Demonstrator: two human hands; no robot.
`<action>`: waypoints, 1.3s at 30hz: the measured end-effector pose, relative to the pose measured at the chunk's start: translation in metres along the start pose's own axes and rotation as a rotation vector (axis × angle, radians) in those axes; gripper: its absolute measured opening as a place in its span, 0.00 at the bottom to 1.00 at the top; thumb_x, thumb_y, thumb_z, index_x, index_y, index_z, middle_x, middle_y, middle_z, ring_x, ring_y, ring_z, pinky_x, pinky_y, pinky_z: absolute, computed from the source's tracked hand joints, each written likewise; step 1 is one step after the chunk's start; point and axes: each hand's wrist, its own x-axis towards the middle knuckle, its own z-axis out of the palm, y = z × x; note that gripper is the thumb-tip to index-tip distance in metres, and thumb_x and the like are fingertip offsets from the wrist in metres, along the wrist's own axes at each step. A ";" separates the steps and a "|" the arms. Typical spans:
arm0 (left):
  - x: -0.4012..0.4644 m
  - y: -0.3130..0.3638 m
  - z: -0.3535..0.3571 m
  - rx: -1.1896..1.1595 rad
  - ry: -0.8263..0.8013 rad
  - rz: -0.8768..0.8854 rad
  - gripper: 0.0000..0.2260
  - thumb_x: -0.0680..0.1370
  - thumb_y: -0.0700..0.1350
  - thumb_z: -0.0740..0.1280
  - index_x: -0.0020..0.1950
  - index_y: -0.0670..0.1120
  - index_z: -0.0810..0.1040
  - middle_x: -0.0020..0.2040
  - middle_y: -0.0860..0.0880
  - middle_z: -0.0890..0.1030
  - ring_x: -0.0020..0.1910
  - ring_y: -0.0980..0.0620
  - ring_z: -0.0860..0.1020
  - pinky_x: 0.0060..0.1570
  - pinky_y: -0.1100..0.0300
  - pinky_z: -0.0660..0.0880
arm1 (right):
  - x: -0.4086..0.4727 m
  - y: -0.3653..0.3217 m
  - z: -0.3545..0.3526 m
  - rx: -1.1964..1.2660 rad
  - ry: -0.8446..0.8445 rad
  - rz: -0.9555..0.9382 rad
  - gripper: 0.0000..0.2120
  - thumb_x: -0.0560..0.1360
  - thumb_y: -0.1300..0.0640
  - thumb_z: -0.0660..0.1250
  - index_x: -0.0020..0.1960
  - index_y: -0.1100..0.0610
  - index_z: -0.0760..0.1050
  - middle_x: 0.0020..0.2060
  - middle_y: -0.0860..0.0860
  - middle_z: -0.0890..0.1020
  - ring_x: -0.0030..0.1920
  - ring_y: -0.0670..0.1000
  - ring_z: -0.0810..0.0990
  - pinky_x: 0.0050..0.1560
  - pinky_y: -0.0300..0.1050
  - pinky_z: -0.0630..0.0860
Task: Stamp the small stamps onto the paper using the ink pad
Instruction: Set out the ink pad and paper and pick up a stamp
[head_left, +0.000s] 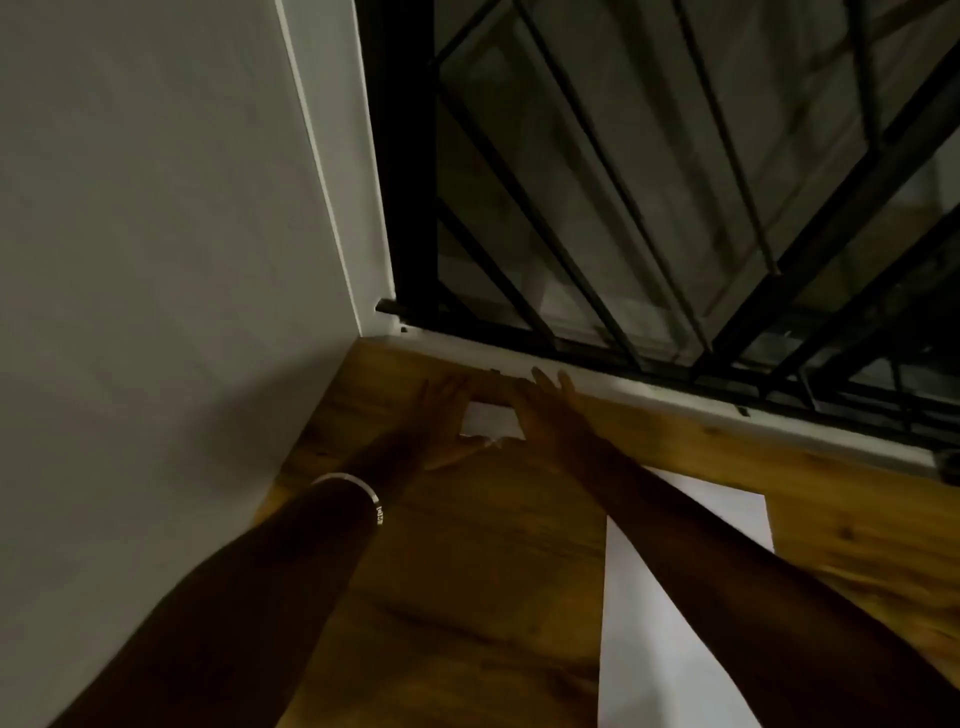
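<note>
Both arms stretch toward the far corner of a wooden table (467, 571). My left hand (441, 421) and my right hand (550, 410) flank a small white object (491, 418) there, fingers extended. The hands hide most of it, and the blur keeps me from telling whether they grip it or what it is. A white sheet of paper (649, 623) lies on the table under my right forearm. A silver bangle (363, 493) circles my left wrist. No stamps or ink pad can be made out.
A grey wall (156, 260) borders the table on the left. A window with black metal bars (675, 208) and a white sill (649, 389) runs along the far edge.
</note>
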 end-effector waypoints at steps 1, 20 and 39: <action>-0.001 0.000 0.002 0.012 -0.026 -0.008 0.39 0.75 0.63 0.65 0.77 0.45 0.54 0.78 0.44 0.58 0.76 0.43 0.56 0.75 0.46 0.48 | 0.000 -0.002 0.001 -0.007 -0.012 -0.003 0.42 0.73 0.33 0.60 0.75 0.58 0.53 0.73 0.58 0.63 0.75 0.60 0.53 0.71 0.64 0.35; -0.096 0.020 0.043 -0.183 0.069 -0.059 0.28 0.81 0.50 0.62 0.76 0.42 0.56 0.78 0.43 0.58 0.77 0.47 0.57 0.76 0.56 0.49 | -0.083 -0.058 0.017 0.376 -0.037 0.057 0.26 0.78 0.62 0.61 0.74 0.59 0.59 0.73 0.59 0.63 0.73 0.59 0.60 0.73 0.53 0.57; -0.203 0.046 0.085 -0.283 0.166 -0.028 0.29 0.78 0.58 0.63 0.76 0.50 0.62 0.76 0.49 0.63 0.75 0.51 0.59 0.75 0.55 0.52 | -0.190 -0.082 0.061 0.479 0.022 -0.011 0.27 0.79 0.52 0.61 0.75 0.47 0.55 0.77 0.50 0.56 0.75 0.52 0.53 0.75 0.48 0.53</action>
